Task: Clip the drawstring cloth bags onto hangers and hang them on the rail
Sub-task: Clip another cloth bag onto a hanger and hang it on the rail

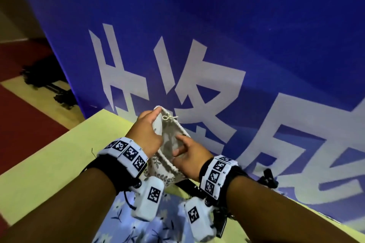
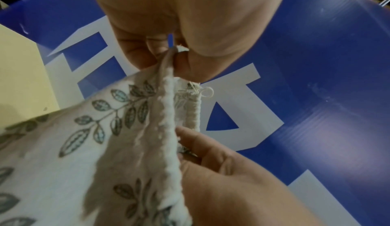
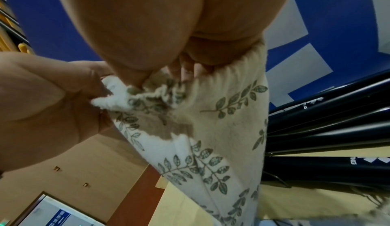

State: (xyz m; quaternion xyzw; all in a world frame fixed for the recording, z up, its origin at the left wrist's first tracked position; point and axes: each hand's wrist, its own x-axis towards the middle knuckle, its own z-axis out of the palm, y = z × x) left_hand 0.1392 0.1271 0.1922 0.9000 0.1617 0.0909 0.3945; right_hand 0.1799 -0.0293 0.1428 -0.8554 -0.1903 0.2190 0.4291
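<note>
I hold a cream drawstring bag point(image 1: 168, 134) printed with grey-green leaves, mouth up, above the table between both hands. My left hand point(image 1: 157, 113) pinches the far corner of the gathered rim between thumb and fingers; the left wrist view shows this pinch point(image 2: 173, 54) just above the knotted drawstring point(image 2: 202, 92). My right hand point(image 1: 178, 144) grips the near side of the rim, thumb outside and fingers tucked in the cloth point(image 3: 185, 69). The bag's body point(image 3: 211, 146) hangs below. No hanger is in either hand.
A blue banner point(image 1: 217, 25) with large white characters stands right behind the pale yellow table point(image 1: 49, 163). Light-blue floral cloth point(image 1: 118, 217) lies at the near edge. Black gear point(image 1: 268, 178) sits by the right wrist, and black tubes point(image 3: 327, 121) lie to the right.
</note>
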